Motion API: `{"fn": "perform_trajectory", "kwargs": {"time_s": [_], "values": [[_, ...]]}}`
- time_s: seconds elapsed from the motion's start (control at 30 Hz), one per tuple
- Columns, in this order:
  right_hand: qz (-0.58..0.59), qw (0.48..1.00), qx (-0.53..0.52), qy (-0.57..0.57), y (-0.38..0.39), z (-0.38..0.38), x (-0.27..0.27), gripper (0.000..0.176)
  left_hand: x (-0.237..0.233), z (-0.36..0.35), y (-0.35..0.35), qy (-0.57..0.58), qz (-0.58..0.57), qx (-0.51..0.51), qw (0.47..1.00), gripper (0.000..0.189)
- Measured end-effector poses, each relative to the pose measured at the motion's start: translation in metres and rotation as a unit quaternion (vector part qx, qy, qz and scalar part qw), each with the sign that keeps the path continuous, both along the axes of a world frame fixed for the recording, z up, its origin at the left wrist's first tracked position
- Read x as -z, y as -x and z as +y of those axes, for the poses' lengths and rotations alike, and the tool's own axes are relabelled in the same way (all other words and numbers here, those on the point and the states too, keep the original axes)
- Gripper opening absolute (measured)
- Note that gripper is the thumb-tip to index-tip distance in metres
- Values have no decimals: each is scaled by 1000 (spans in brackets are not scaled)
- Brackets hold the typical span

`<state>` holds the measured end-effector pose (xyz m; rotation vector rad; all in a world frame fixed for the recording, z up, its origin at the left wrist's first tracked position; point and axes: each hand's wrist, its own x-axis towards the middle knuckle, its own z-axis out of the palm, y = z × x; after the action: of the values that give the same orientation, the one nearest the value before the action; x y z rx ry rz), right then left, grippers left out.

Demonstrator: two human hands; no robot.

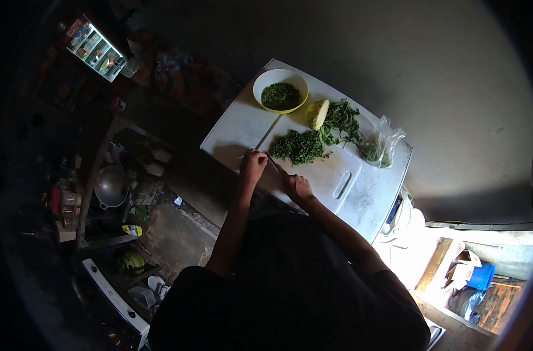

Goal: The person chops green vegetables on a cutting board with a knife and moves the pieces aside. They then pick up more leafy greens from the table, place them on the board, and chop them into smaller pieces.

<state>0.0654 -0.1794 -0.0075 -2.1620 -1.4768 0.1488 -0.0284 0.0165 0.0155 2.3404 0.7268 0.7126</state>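
My right hand (297, 187) is closed around the handle of a knife (272, 159), whose dark blade points toward my left hand. My left hand (253, 165) has its fingers curled together beside the blade tip; whether anything is pinched in them is hidden. Just beyond the knife, a pile of chopped green herbs (298, 146) lies on a white cutting board (325, 186) with a handle slot. Behind the pile are a pale cut cabbage piece (317, 114) and leafy green sprigs (342, 120). A white and yellow bowl (303, 89) holds more chopped greens.
A clear plastic bag (386, 140) with greens inside sits at the right of the white table (225, 131). A grey wall stands behind. To the left are a metal pot (111, 186) on a shelf and a lit display case (97, 50). A blue container (482, 276) is at lower right.
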Motion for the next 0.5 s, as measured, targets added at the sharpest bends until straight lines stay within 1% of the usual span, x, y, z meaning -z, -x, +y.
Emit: {"fn": "perform_trajectory", "kwargs": {"time_s": [0.07,0.17,0.2,0.27,0.3,0.33,0.37,0.4,0.47,0.5], "values": [[39,994,-2,100,3,-2,-30,57,2,0,0,-22,1,-3,1000,8],[59,995,-15,75,4,-8,-37,60,15,3,-1,-48,-16,1,999,11],[59,995,-14,74,3,-10,-37,60,36,8,-3,-43,-28,6,999,11],[38,996,-1,79,1,-12,-31,62,37,8,-5,-38,-40,12,998,12],[38,996,1,79,1,-12,-34,62,16,2,-2,-67,-34,5,997,12],[61,996,5,64,0,-12,-40,61,11,-1,-1,-97,-28,-2,995,13],[83,995,8,49,0,-11,-45,61,5,-4,-1,-97,-28,-1,995,13],[83,995,8,49,-1,-11,-40,61,6,-5,-1,-88,-26,-7,996,12],[6,1000,-6,-10,-2,-11,-16,61,6,-7,0,-79,-23,-16,996,12],[7,1000,-8,-10,0,-11,-25,61,5,-9,2,-75,-32,-16,997,11]]}}
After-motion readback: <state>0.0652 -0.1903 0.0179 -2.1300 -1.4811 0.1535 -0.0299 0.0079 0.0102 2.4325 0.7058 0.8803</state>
